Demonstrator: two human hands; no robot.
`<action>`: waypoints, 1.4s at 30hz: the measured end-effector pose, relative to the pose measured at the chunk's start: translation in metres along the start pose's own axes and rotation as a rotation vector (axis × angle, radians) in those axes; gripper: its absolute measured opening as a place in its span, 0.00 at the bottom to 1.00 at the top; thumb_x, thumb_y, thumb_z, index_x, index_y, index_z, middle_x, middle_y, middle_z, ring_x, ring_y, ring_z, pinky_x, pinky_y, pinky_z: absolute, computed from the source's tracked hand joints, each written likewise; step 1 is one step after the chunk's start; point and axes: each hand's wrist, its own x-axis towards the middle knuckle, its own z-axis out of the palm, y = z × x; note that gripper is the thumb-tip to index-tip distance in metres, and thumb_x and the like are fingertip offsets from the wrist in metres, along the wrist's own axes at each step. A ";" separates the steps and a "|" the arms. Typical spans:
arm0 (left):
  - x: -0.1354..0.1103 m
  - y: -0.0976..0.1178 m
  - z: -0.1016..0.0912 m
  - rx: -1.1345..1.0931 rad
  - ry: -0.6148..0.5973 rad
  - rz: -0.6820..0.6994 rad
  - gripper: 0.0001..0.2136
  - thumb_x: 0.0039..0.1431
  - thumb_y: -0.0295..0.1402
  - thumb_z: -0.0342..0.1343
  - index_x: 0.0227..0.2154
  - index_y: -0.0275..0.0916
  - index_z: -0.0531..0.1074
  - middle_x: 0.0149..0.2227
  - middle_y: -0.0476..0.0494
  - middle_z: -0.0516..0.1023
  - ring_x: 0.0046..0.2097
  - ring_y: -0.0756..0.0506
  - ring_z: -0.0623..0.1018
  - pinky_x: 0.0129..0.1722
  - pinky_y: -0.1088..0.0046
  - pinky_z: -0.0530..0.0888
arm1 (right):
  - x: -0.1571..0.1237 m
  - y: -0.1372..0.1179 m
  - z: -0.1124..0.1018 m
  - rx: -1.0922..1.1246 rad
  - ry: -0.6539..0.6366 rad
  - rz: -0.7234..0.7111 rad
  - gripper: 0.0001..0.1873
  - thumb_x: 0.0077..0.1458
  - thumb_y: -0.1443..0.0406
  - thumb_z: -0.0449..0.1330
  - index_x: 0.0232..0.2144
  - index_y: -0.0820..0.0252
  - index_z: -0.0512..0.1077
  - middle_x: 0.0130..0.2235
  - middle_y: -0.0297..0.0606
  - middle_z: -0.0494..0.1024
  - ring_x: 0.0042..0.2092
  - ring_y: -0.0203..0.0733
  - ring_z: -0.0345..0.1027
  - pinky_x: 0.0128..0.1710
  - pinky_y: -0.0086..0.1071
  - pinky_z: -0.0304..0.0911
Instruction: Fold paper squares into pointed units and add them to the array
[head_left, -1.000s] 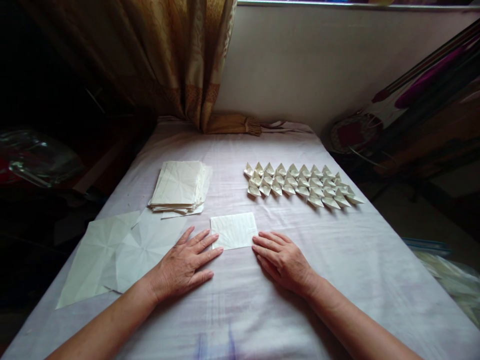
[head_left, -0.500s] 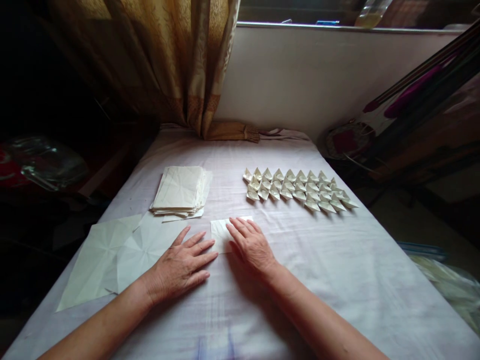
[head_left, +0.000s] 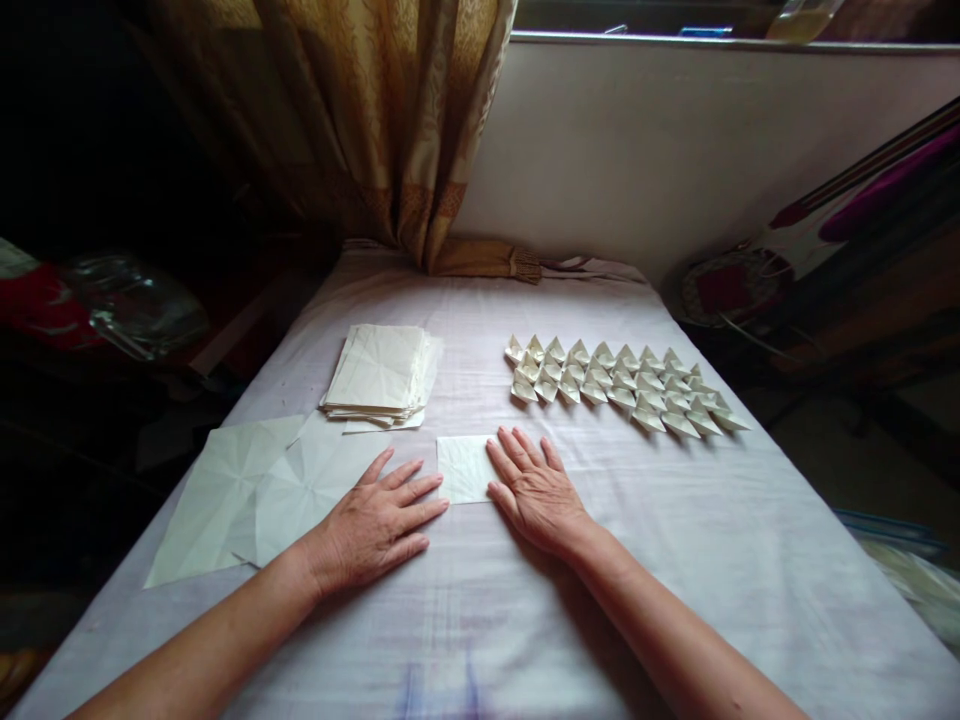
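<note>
A small folded piece of pale paper [head_left: 463, 470] lies flat on the cloth between my hands. My right hand [head_left: 536, 490] rests flat, its fingers over the paper's right side. My left hand [head_left: 379, 525] lies spread on the cloth, with fingertips at the paper's lower left edge. Left of that hand, two larger creased sheets [head_left: 217, 500] overlap, partly hidden beneath my wrist. Farther back stands a stack of paper sheets [head_left: 379, 365]. Several folded paper boats [head_left: 622, 380] sit in rows at the back right.
A white cloth [head_left: 465, 620] covers the table. Beyond its far edge hangs a gold curtain [head_left: 405, 130] beside a pale wall [head_left: 622, 150]. A clear plastic container [head_left: 142, 305] is off to the left, and a plastic bag [head_left: 911, 575] lies below the right edge.
My right hand has slid to the right across the folded paper and flattened, showing more of the paper. My left hand stays spread. The whole view has shifted slightly.
</note>
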 end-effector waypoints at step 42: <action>0.074 0.053 0.031 0.140 0.377 -0.159 0.06 0.60 0.33 0.58 0.40 0.40 0.71 0.38 0.45 0.78 0.40 0.43 0.77 0.38 0.67 0.72 | -0.027 0.031 -0.008 0.069 0.163 -0.035 0.30 0.55 0.54 0.60 0.57 0.60 0.67 0.63 0.50 0.64 0.64 0.55 0.56 0.62 0.54 0.49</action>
